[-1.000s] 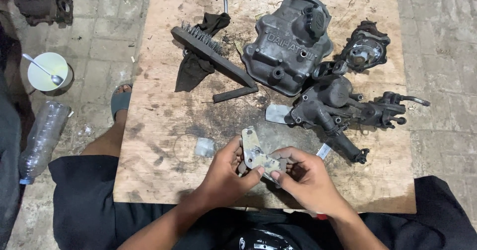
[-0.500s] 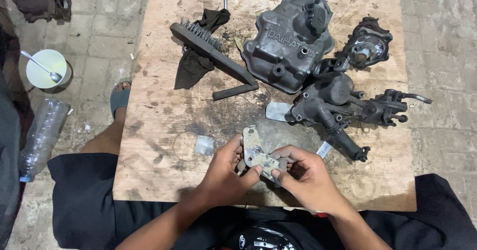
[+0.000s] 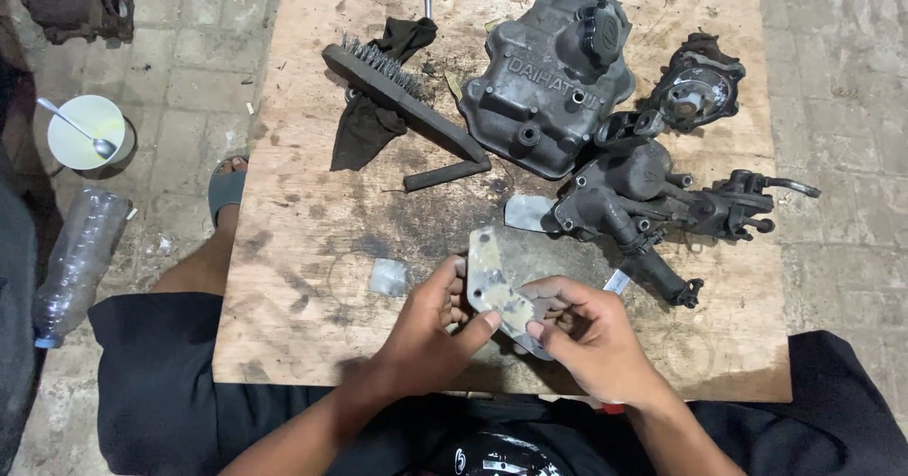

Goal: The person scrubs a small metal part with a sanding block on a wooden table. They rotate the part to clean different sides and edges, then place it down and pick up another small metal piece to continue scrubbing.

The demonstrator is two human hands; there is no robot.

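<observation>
- I see both bare hands low in the head view, meeting over the near edge of a stained wooden board [image 3: 284, 249].
- My left hand [image 3: 426, 329] is closed on a flat, pale metal plate [image 3: 494, 282], thumb across its lower face and fingers curled behind its left edge.
- My right hand [image 3: 591, 334] pinches the same plate at its lower right end, fingertips pressed to the rim.
- The change from a second ago: the plate has tipped up and turned. Its upper end now stands higher above the left thumb and shows more of its broad face to the camera, with small holes visible.
- I judge that the hands are turning the plate over to look at or work its surface; neither grip has let go.
- Just left of the left hand, a small scrap of clear plastic [image 3: 389, 276] lies flat on the board, untouched.
- Beyond the right hand, well apart from it, sits a dark cast pump-like assembly [image 3: 643, 197] with a lever, and past that a grey engine cover [image 3: 549, 79].
- Far beyond the left hand lie a wire brush [image 3: 402, 103] and a dark rag [image 3: 374, 121], neither moved.
- Off the board, far left of the left hand, a bowl with a spoon [image 3: 87, 131] and an empty plastic bottle [image 3: 76, 254] rest on the paving.
</observation>
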